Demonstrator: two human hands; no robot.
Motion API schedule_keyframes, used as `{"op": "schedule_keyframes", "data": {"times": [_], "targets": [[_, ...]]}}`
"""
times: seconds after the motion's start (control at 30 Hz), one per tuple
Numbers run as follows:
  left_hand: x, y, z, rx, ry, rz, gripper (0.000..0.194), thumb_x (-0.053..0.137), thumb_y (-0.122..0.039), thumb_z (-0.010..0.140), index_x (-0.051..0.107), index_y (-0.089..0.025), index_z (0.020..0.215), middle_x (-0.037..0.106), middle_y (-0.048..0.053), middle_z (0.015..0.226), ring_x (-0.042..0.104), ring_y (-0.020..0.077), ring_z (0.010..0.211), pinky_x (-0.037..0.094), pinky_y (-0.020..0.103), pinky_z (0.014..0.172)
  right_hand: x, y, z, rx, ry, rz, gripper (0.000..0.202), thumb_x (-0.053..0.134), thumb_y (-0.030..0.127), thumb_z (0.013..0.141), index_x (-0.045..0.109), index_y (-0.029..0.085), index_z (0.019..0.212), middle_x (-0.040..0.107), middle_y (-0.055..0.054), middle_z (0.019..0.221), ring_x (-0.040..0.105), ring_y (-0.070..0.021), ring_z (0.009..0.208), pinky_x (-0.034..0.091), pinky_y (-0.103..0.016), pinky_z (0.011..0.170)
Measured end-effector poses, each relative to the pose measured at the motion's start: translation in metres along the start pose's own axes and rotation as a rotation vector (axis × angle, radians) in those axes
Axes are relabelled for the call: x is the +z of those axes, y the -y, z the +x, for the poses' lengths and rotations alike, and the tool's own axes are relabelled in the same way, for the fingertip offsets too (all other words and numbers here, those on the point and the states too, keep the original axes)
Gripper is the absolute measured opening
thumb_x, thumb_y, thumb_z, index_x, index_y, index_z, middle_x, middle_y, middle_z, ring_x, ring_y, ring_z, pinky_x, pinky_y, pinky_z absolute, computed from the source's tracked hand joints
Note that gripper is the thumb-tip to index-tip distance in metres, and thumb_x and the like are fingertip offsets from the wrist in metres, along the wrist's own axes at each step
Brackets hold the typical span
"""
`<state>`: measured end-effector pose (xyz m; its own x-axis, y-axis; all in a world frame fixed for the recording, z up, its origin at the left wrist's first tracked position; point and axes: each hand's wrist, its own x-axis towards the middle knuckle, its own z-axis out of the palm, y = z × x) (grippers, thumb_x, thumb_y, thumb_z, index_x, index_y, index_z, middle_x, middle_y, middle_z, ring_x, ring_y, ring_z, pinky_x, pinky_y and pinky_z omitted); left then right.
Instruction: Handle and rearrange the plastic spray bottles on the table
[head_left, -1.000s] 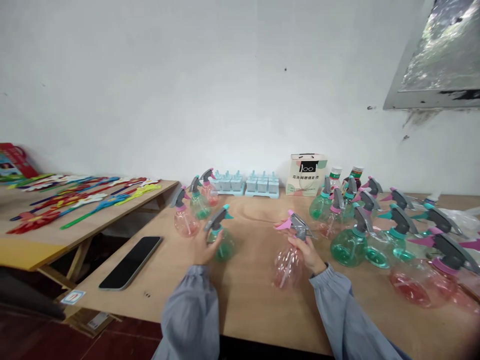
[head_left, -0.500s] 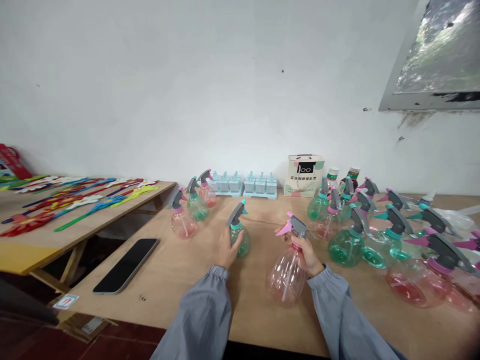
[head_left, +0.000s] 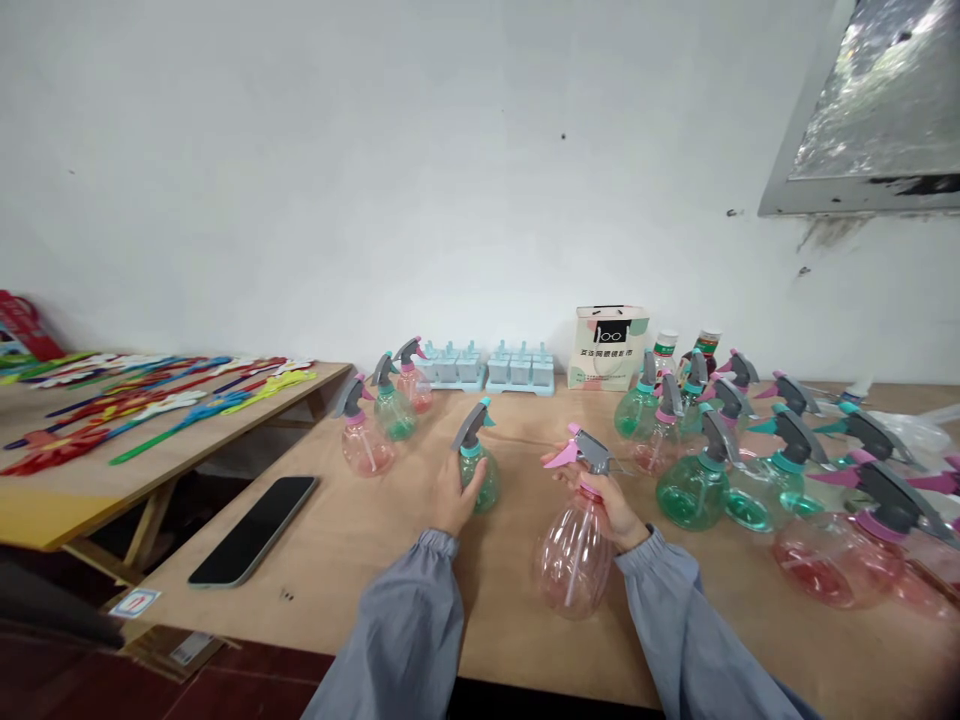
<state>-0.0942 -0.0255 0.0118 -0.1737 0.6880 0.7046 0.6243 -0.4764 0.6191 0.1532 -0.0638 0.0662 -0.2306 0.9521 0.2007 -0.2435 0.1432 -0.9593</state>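
While upright, pink bottle (head_left: 574, 545) fills right fingers (head_left: 616, 505).

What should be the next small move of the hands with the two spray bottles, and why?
Probably the left hand should let go of the green spray bottle: it already stands upright on the table, apart from the other bottles. The right hand holds the pink spray bottle by its neck, so that one can be set down afterwards.

Left hand (head_left: 452, 497) and right hand (head_left: 616, 503) extended forward, fingers curled in grips.
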Motion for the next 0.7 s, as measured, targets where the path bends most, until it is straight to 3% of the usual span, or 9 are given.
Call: {"op": "schedule_keyframes", "data": {"times": [0.17, 0.33, 0.5, 0.6, 0.7], "targets": [[0.0, 0.0, 0.0, -0.013, 0.0, 0.005, 0.042, 0.053, -0.048, 0.092, 0.057, -0.019, 0.121, 0.069, 0.013, 0.115, 0.066, 0.0265, 0.11, 0.052, 0.041, 0.095, -0.001, -0.001, 0.001, -0.047, -0.095, 0.074, 0.038, 0.071, 0.055, 0.063, 0.066, 0.023, 0.083, 0.071, -0.005, 0.079, 0.057, -0.0169, 0.065, 0.044, -0.026, 0.053], [0.0, 0.0, 0.0, 0.0, -0.011, -0.001, 0.043, 0.052, -0.05, 0.092, 0.057, -0.019, 0.121, 0.069, 0.013, 0.115, 0.065, 0.0271, 0.112, 0.051, 0.042, 0.097, 0.0, -0.001, 0.001, -0.008, -0.037, 0.088, 0.049, 0.072, 0.054, 0.063, 0.07, 0.024, 0.101, 0.074, -0.006, 0.086, 0.061, -0.0183, 0.063, 0.048, -0.029, 0.054], [-0.001, -0.001, -0.001, -0.008, 0.007, -0.004, 0.042, 0.052, -0.048, 0.092, 0.056, -0.019, 0.122, 0.069, 0.013, 0.115, 0.066, 0.0269, 0.111, 0.052, 0.042, 0.096, 0.005, 0.008, -0.001, 0.007, 0.01, 0.039, 0.057, 0.07, 0.055, 0.066, 0.067, 0.025, 0.115, 0.076, -0.009, 0.099, 0.071, -0.0276, 0.09, 0.053, -0.034, 0.068], [-0.001, -0.001, -0.001, -0.017, 0.016, -0.006, 0.043, 0.052, -0.049, 0.092, 0.055, -0.019, 0.123, 0.068, 0.013, 0.117, 0.065, 0.0268, 0.112, 0.051, 0.042, 0.096, 0.006, 0.01, -0.002, 0.015, 0.036, 0.027, 0.053, 0.069, 0.054, 0.068, 0.067, 0.025, 0.113, 0.076, -0.009, 0.099, 0.071, -0.0287, 0.098, 0.054, -0.037, 0.078], [-0.001, -0.001, -0.001, -0.02, 0.022, -0.015, 0.044, 0.051, -0.05, 0.092, 0.055, -0.019, 0.124, 0.068, 0.013, 0.117, 0.064, 0.0269, 0.115, 0.05, 0.042, 0.098, 0.004, 0.006, -0.002, 0.011, 0.006, 0.022, 0.046, 0.071, 0.057, 0.068, 0.07, 0.024, 0.1, 0.075, -0.007, 0.09, 0.071, -0.027, 0.091, 0.055, -0.035, 0.073]]}}
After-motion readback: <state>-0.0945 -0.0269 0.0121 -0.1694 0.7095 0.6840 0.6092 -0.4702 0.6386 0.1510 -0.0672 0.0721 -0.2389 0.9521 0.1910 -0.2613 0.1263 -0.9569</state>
